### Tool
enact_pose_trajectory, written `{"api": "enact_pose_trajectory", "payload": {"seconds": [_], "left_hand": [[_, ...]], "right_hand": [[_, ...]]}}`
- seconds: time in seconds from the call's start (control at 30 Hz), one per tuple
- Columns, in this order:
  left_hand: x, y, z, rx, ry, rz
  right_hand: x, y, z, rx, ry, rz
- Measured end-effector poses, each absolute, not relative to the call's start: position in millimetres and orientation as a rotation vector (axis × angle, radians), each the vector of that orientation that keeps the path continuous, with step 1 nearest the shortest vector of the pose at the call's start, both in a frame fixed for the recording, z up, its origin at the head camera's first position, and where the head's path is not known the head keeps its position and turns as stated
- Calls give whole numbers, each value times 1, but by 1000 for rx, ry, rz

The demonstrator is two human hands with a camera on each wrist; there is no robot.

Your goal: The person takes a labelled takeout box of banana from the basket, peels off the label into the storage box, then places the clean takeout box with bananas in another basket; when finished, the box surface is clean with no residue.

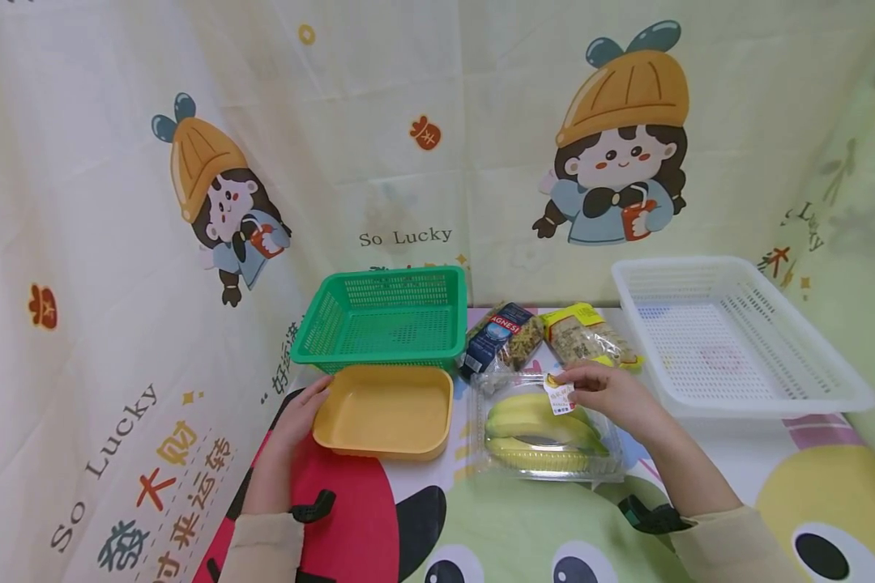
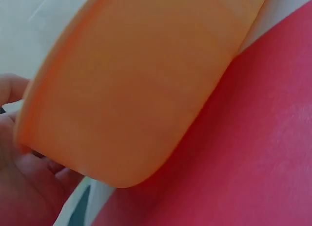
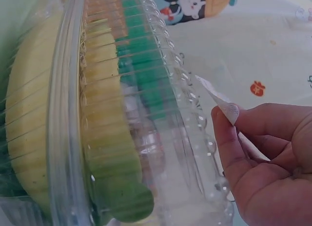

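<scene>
Two bare hands at work around a clear plastic box (image 1: 607,465), which serves as the landmark and lies on the printed tablecloth (image 1: 364,494) with yellow-green bananas (image 1: 532,421) inside. Right hand (image 1: 616,394): thumb and finger pinch a small white label (image 1: 559,397) at the box's far right part (whether the label is still stuck to the plastic cannot be told). Left hand (image 1: 300,414): grasping the yellow tub (image 1: 390,409), which stands just left of the box, by the end farther from it; the left wrist view shows digits on both sides of the tub's rim. Behind the box, and near it, lie a dark blue pasta pack (image 1: 501,336) and, farther right, a yellow-topped bag (image 1: 591,332). Behind and to the left of the box stands a green basket (image 1: 368,356); to its right and rear, a white basket (image 1: 714,348).
</scene>
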State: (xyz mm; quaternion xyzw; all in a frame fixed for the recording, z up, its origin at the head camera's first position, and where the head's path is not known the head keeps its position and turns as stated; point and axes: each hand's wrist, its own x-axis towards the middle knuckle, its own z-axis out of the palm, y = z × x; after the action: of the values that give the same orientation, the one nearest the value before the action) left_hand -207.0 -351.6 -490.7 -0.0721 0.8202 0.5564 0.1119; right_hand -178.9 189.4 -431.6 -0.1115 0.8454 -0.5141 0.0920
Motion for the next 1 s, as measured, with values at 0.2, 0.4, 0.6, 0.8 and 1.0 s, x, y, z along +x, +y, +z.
{"api": "enact_pose_trajectory", "payload": {"seconds": [0.2, 0.4, 0.6, 0.8, 1.0], "left_hand": [[-215, -351, -510, -252, 2277, 1799], [-216, -345, -520, -306, 2238, 1885], [-215, -342, -520, -377, 2140, 2013], [-214, -340, -520, -419, 2098, 2076], [-213, -338, -524, -433, 2028, 2166]], "right_hand": [[-181, 187, -431, -319, 2524, -1501], [-187, 182, -425, -371, 2479, -1522], [-197, 169, -411, -406, 2436, -1515], [-211, 145, -399, -396, 2442, -1457], [-227, 113, -399, -417, 2332, -1482]]}}
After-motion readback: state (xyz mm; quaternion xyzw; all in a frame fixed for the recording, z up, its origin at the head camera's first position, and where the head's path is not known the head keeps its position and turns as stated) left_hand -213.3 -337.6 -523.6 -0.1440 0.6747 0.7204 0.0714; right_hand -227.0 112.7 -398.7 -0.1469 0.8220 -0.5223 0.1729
